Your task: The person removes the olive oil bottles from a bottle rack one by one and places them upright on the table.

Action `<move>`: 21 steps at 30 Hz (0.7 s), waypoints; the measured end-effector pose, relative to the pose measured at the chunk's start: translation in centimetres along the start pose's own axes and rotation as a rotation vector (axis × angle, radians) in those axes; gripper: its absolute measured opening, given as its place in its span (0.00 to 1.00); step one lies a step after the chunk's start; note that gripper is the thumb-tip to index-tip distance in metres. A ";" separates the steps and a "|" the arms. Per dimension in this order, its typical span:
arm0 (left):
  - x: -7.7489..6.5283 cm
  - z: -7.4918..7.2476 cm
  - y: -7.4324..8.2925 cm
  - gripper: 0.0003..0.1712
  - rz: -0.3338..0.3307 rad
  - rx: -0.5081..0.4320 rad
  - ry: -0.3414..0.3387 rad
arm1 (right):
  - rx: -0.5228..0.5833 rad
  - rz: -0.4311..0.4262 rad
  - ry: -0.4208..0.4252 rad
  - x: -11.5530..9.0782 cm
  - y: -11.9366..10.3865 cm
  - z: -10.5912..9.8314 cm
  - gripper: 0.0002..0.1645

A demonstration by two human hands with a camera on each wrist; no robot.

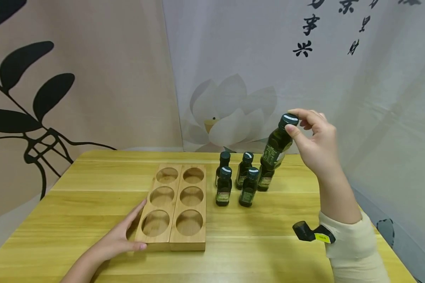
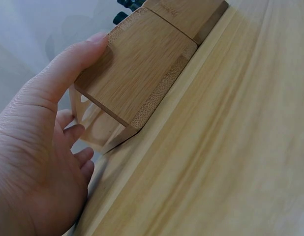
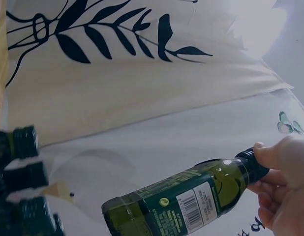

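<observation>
My right hand [image 1: 316, 143] pinches a green glass oil bottle [image 1: 278, 147] by its dark cap, thumb on one side and fingers on the other. The bottle hangs tilted above the table, and its barcode label [image 3: 196, 206] shows in the right wrist view. My left hand [image 1: 115, 239] rests at the near left corner of a wooden holder [image 1: 178, 202], with the thumb [image 2: 90, 49] against its front face and the fingers along its left side. This holder is two blocks side by side, each with three round recesses and no bottle in them.
Several similar dark-capped bottles [image 1: 224, 188] stand upright on the wooden table [image 1: 255, 251], right of the holder. The held bottle overlaps the rightmost one [image 1: 265, 179] in the head view. A printed cloth backdrop [image 1: 216, 59] hangs behind the table.
</observation>
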State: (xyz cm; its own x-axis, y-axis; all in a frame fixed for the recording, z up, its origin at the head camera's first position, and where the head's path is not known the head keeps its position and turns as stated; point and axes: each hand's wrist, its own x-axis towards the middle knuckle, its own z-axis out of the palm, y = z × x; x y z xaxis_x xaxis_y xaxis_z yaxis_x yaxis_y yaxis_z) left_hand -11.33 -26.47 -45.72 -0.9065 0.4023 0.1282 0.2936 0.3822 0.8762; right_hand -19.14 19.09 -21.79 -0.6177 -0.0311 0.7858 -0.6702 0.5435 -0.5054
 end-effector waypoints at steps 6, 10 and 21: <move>0.0 0.0 0.2 0.63 -0.010 -0.011 -0.003 | -0.059 0.043 -0.011 -1.0 1.6 -0.8 0.13; -0.1 0.0 0.4 0.63 -0.014 -0.009 -0.001 | -0.089 0.067 -0.020 -2.0 2.7 -0.9 0.14; 0.1 0.0 0.3 0.64 -0.006 0.001 0.005 | -0.079 0.135 -0.048 -5.1 5.4 -0.1 0.15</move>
State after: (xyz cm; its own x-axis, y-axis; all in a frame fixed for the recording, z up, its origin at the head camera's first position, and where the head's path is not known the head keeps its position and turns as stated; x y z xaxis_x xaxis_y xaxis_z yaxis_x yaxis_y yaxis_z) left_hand -11.28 -26.32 -45.47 -0.9095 0.3963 0.1252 0.2887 0.3858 0.8762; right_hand -19.59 22.21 -28.45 -0.7204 0.0078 0.6935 -0.5461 0.6100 -0.5742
